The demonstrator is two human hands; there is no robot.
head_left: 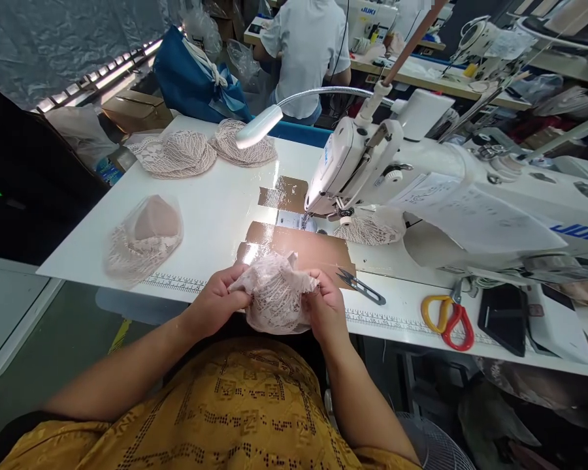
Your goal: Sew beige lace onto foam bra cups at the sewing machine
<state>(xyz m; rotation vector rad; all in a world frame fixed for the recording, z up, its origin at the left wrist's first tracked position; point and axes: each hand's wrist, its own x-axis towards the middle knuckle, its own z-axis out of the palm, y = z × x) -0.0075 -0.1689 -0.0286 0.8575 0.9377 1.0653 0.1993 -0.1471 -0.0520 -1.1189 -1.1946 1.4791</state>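
Between my two hands a pale pink lace bra cup [277, 297] is stretched at the table's front edge. My left hand [225, 294] pinches its left corner between thumb and fingers. On the other side my right hand [326, 301] grips the right end of the lace. Just behind the cup stands the sewing machine [328, 170], its needle area over a metal plate with brown tape [304, 245] around it. Thread snips [362, 286] lie right of my right hand.
More lace cups [189, 153] lie at the back left, and a padded cup [157, 219] with sheer lace rests at the left. Scissors [448, 320] and a dark phone [504, 318] sit at the right front. A lamp [259, 127] overhangs the table. A person [308, 52] sits beyond.
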